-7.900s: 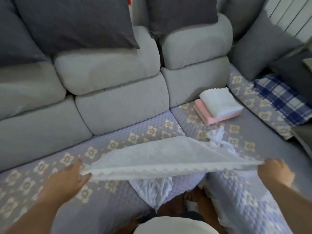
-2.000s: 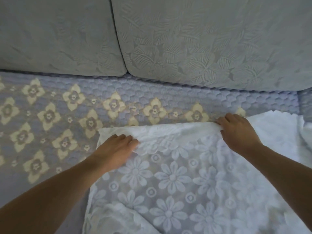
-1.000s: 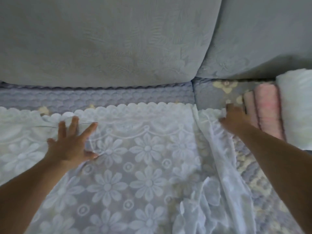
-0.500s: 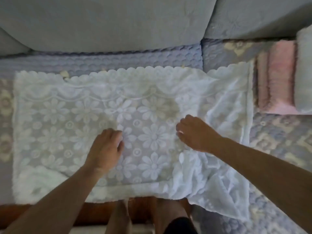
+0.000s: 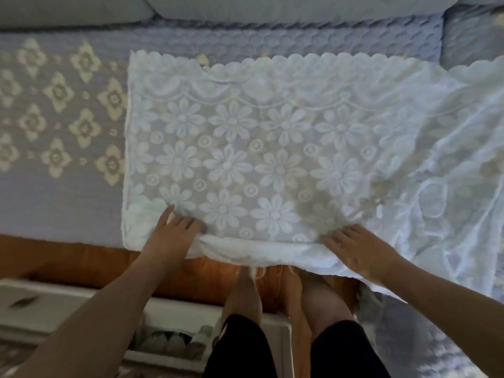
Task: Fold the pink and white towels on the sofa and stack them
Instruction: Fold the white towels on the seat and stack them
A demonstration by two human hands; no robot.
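A white lace towel (image 5: 261, 154) with a daisy pattern lies spread across the quilted sofa seat (image 5: 62, 192), its scalloped far edge running close to the back cushions (image 5: 272, 6) and its near edge reaching the front edge of the seat; the left part lies flat and squared, while the right part is rumpled and drapes over the seat's front edge; the left hand (image 5: 174, 236) sits at the near edge toward the towel's left corner, its fingers curled round a bunched roll of the cloth, thumb lying on top; the right hand (image 5: 357, 249) rests at the same near edge further right, fingers laid fairly straight and slightly apart on the lace, and whether its thumb hooks under the hem cannot be told; between the two hands the hem is gathered into a thick fold at the seat's front edge; the person's knees (image 5: 286, 301) and black shorts (image 5: 294, 350) show below, above an orange-brown floor (image 5: 81, 263); the seat cover carries cream flower motifs at its left side
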